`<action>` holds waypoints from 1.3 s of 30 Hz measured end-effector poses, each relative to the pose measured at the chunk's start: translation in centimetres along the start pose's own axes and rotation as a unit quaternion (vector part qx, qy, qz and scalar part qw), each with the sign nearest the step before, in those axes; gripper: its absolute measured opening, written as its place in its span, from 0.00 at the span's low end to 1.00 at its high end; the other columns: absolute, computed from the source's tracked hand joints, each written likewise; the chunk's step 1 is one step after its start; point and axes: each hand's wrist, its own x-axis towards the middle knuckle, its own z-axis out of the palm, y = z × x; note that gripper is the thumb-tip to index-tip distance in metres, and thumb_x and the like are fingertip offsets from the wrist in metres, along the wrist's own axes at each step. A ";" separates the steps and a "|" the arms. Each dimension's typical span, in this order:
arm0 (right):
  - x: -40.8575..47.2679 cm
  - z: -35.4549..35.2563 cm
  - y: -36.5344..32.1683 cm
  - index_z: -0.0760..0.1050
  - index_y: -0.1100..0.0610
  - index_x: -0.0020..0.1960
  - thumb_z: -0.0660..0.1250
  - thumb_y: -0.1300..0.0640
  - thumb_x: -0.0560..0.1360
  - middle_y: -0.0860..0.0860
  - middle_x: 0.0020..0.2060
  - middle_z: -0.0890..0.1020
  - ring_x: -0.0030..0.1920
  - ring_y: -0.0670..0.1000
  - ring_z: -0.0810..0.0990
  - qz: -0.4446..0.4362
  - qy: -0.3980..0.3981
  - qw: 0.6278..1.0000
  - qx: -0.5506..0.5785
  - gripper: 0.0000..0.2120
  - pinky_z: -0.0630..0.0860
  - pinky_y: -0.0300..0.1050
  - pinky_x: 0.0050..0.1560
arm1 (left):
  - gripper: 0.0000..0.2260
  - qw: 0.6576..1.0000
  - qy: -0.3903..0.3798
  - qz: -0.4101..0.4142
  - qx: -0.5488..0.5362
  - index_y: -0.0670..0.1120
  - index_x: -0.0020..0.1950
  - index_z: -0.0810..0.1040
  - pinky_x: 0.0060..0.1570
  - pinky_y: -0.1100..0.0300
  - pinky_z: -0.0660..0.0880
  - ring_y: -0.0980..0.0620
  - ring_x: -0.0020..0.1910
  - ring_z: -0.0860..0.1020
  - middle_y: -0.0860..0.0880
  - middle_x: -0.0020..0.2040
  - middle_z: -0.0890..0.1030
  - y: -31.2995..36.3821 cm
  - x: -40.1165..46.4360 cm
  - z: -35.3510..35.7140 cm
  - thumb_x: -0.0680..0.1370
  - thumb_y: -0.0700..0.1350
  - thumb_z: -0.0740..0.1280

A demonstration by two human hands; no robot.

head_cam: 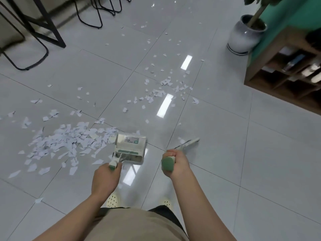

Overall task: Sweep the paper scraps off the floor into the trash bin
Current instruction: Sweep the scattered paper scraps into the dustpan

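Observation:
White paper scraps (69, 141) lie in a thick heap on the grey tiled floor at the left, and thinner scatter (161, 91) stretches toward the back. My left hand (106, 178) grips the green-tipped handle of a pale dustpan (130, 148), which stands on the floor with the heap against its left side. My right hand (175, 162) grips the green-capped handle of a broom (187, 143), whose head rests on the floor to the right of the dustpan. No trash bin is in view.
Black metal chair and table legs (52, 32) stand at the back left. A pale ceramic plant pot (245, 35) sits at the back right beside a wooden shelf unit (284, 70) with a green top. My feet (112, 200) are just behind the dustpan.

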 end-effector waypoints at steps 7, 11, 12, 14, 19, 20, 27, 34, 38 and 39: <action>0.3 -5.2 -9.7 0.68 0.57 0.37 0.56 0.69 0.75 0.46 0.32 0.69 0.25 0.46 0.70 0.015 0.040 0.977 0.210 0.12 0.68 0.32 0.21 | 0.23 1.000 0.031 0.000 0.000 0.41 0.33 0.77 0.31 0.57 0.68 0.46 0.32 0.78 0.45 0.28 0.78 5.4 -2.0 5.9 0.81 0.56 0.67; 2.8 -7.7 -11.7 0.67 0.59 0.38 0.56 0.70 0.76 0.50 0.32 0.71 0.33 0.48 0.71 0.055 0.008 0.980 0.193 0.11 0.73 0.35 0.23 | 0.22 0.999 0.033 0.008 0.004 0.43 0.32 0.76 0.32 0.57 0.69 0.46 0.32 0.77 0.46 0.28 0.77 7.6 -3.2 8.1 0.82 0.55 0.67; 3.2 -8.1 -11.8 0.67 0.60 0.38 0.55 0.71 0.76 0.52 0.31 0.71 0.33 0.49 0.70 0.063 -0.007 0.984 0.165 0.11 0.72 0.36 0.21 | 0.22 0.999 0.036 0.009 0.001 0.44 0.31 0.76 0.32 0.57 0.69 0.45 0.32 0.77 0.46 0.27 0.77 7.8 -3.5 8.4 0.81 0.54 0.68; 3.8 -8.6 -11.9 0.68 0.62 0.38 0.54 0.71 0.78 0.55 0.27 0.73 0.32 0.51 0.71 0.084 -0.038 0.990 0.103 0.12 0.71 0.36 0.19 | 0.24 0.999 0.049 0.004 0.000 0.45 0.29 0.74 0.32 0.56 0.69 0.44 0.31 0.76 0.47 0.25 0.75 7.9 -4.0 8.7 0.81 0.55 0.68; 6.6 -7.1 -11.8 0.72 0.64 0.49 0.56 0.72 0.76 0.58 0.38 0.79 0.33 0.54 0.78 0.086 -0.077 0.988 -0.102 0.08 0.77 0.39 0.24 | 0.25 0.996 0.084 -0.008 0.031 0.43 0.30 0.72 0.32 0.55 0.70 0.45 0.29 0.75 0.47 0.24 0.73 7.0 -5.4 8.5 0.80 0.58 0.68; 7.5 -6.8 -11.8 0.71 0.63 0.47 0.56 0.72 0.76 0.57 0.38 0.77 0.32 0.54 0.78 0.081 -0.071 0.982 -0.154 0.08 0.76 0.38 0.24 | 0.26 0.995 0.091 -0.017 0.034 0.42 0.30 0.72 0.32 0.54 0.70 0.44 0.29 0.75 0.46 0.24 0.73 6.6 -5.8 8.3 0.80 0.58 0.68; 13.1 -7.7 -16.5 0.62 0.56 0.36 0.55 0.72 0.73 0.50 0.24 0.64 0.18 0.46 0.63 0.032 -0.034 0.972 -0.230 0.13 0.62 0.36 0.16 | 0.26 0.990 0.126 -0.066 0.013 0.38 0.31 0.71 0.32 0.54 0.69 0.40 0.30 0.74 0.39 0.26 0.74 5.7 -6.7 7.3 0.80 0.56 0.69; 11.5 -1.6 -12.8 0.65 0.58 0.40 0.57 0.72 0.74 0.51 0.26 0.67 0.20 0.45 0.64 0.045 -0.089 0.948 -0.301 0.10 0.65 0.35 0.20 | 0.26 0.983 0.145 -0.111 -0.018 0.37 0.32 0.72 0.30 0.56 0.67 0.43 0.30 0.74 0.41 0.27 0.75 5.5 -2.6 6.1 0.82 0.54 0.67; 9.4 2.6 -9.7 0.65 0.58 0.41 0.57 0.71 0.73 0.51 0.28 0.66 0.21 0.45 0.64 0.067 -0.124 0.932 -0.334 0.10 0.64 0.35 0.19 | 0.23 0.971 0.164 -0.161 -0.065 0.38 0.34 0.74 0.31 0.55 0.68 0.44 0.32 0.75 0.42 0.30 0.77 5.0 -0.6 4.7 0.82 0.53 0.67; 9.2 3.7 -9.2 0.65 0.58 0.41 0.58 0.71 0.73 0.50 0.28 0.65 0.21 0.45 0.64 0.072 -0.132 0.925 -0.348 0.10 0.64 0.35 0.18 | 0.22 0.968 0.169 -0.171 -0.074 0.38 0.35 0.75 0.31 0.56 0.68 0.44 0.33 0.76 0.42 0.31 0.78 4.7 -0.2 4.2 0.82 0.53 0.66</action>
